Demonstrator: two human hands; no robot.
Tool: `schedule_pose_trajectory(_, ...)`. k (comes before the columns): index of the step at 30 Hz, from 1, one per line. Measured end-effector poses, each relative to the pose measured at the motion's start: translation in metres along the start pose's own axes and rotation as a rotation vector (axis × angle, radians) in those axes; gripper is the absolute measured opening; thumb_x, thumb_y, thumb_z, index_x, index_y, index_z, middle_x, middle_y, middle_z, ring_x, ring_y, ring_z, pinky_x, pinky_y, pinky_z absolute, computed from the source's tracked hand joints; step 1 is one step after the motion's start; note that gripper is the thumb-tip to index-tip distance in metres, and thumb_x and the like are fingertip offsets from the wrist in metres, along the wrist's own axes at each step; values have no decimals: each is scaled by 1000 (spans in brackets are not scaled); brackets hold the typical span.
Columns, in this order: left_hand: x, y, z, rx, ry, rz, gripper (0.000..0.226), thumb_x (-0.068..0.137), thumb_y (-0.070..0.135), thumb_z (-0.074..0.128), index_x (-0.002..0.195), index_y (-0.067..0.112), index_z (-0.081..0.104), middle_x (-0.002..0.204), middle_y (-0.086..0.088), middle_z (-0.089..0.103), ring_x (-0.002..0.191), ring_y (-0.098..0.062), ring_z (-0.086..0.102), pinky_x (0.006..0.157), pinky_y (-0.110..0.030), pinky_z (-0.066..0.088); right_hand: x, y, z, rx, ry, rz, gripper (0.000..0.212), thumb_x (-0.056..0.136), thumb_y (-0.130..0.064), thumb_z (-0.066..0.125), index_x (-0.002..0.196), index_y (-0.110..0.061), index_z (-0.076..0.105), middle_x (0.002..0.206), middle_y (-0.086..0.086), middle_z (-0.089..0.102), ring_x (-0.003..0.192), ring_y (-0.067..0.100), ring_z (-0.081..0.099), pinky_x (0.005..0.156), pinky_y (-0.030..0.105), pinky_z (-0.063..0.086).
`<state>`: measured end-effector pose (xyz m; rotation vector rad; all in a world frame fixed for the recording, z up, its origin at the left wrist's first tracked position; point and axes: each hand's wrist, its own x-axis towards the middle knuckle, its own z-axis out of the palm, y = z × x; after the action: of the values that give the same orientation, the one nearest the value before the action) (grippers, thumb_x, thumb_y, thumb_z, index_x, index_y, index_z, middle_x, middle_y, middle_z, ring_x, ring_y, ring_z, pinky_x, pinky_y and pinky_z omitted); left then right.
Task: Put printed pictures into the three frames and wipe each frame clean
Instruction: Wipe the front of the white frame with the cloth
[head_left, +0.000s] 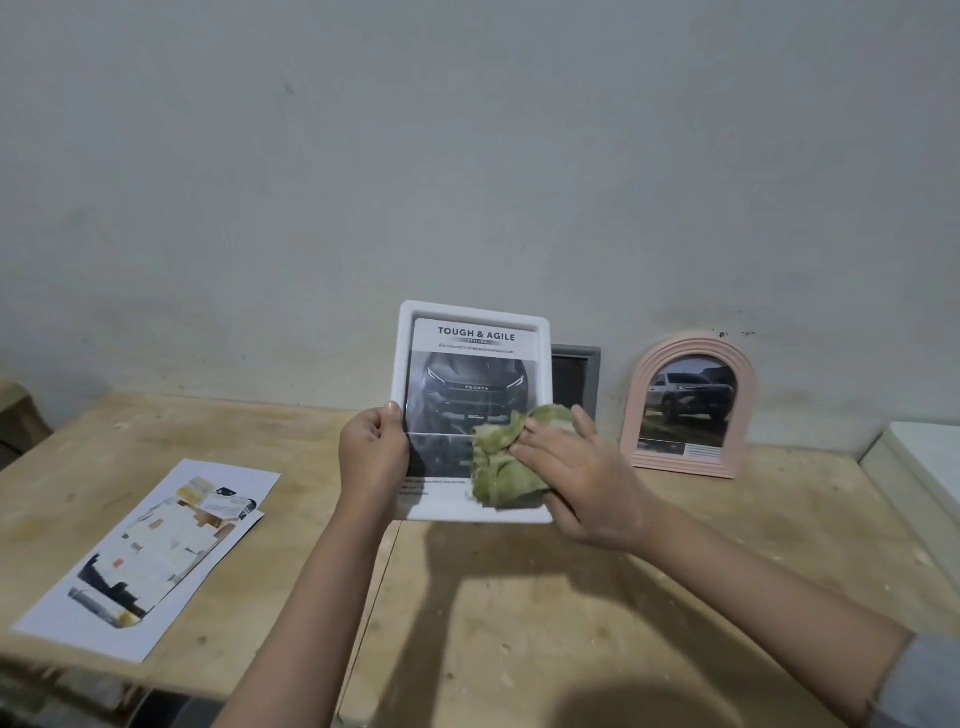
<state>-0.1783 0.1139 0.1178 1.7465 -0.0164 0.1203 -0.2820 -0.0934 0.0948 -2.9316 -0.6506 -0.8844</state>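
Fingers (558, 441) press cloth (501, 467) against frame (540, 332).

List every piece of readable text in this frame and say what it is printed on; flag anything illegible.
"TOUGH & AGILE": heading of the print in the white frame.
"TOYOTA": grille of the vehicle on that print.
Small lines under the heading and at the print's bottom left: too blurred to read.
Caption strip in the pink arched frame: too small to read.
Loose printed sheets: nothing legible.
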Motion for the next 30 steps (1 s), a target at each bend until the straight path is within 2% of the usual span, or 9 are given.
schedule_pose_trajectory(4, 3, 3, -4, -4, 6, 2, 41, 99, 27, 44, 62, 10, 46, 60, -11, 43, 59, -21, 42, 59, -31, 35, -13, -12, 10, 118, 56, -78, 39, 69, -2, 55, 107, -6, 62, 100, 13, 68, 100, 26, 63, 91, 45, 46)
schedule_pose_trajectory(10, 2, 11, -4, -4, 17, 16, 44, 100, 25, 44, 60, 6, 45, 57, -6, 37, 56, -17, 33, 54, -28, 27, -14, -21, 14, 111, 83, -59, 50, 61, -1, 72, 106, -9, 52, 87, 7, 66, 76, 24, 61, 72, 35, 48)
schedule_pose_trajectory(13, 7, 8, -4, -22, 33, 21, 45, 99, 27, 45, 77, -11, 55, 67, -12, 47, 63, -19, 41, 60, -31, 33, -7, -25, 12, 67, 39, -2, 43, 60, -2, 65, 101, -10, 56, 78, 3, 61, 62, 21, 55, 63, 32, 47)
schedule_pose_trajectory(15, 8, 6, -3, -36, 43, 24, 46, 98, 28, 45, 80, -14, 55, 68, -12, 48, 64, -19, 41, 61, -32, 34, -2, -26, 11, 75, -11, 76, 35, 60, -2, 49, 93, -8, 60, 74, 3, 59, 52, 23, 48, 55, 30, 44)
schedule_pose_trajectory(19, 3, -1, 2, -9, 67, 39, 44, 98, 25, 45, 78, -14, 53, 66, -12, 46, 61, -18, 40, 59, -32, 32, 12, -22, 0, 266, -223, 302, 14, 79, -7, 49, 93, -8, 51, 77, 11, 61, 65, 36, 55, 55, 41, 45)
schedule_pose_trajectory(22, -2, -9, 4, 47, 38, 47, 39, 99, 23, 45, 71, -3, 51, 63, -13, 46, 59, -20, 42, 57, -31, 34, 25, -6, -19, 514, -364, 431, 8, 94, -19, 49, 95, -12, 50, 80, 10, 62, 72, 29, 58, 63, 41, 47)
schedule_pose_trajectory(25, -4, -12, 4, 80, 19, 46, 39, 99, 23, 43, 63, 9, 42, 58, -9, 41, 54, -20, 38, 54, -31, 31, 41, 15, -48, 635, -211, 536, 8, 94, -17, 51, 98, -11, 55, 72, 11, 59, 62, 24, 52, 58, 32, 41)
schedule_pose_trajectory(28, -6, -11, 6, 91, -23, 32, 41, 99, 24, 44, 61, 10, 42, 56, -7, 42, 53, -21, 40, 53, -33, 34, 59, 30, -71, 429, 113, 467, 19, 89, -8, 50, 106, -9, 59, 73, 6, 62, 61, 23, 55, 58, 32, 43)
schedule_pose_trajectory(30, -10, -8, 9, 67, -62, 17, 41, 99, 24, 44, 60, 11, 43, 57, -9, 45, 55, -21, 43, 54, -32, 35, 68, 34, -75, 247, 219, 366, 39, 79, -4, 45, 115, -7, 59, 91, 9, 68, 75, 27, 62, 64, 30, 47)
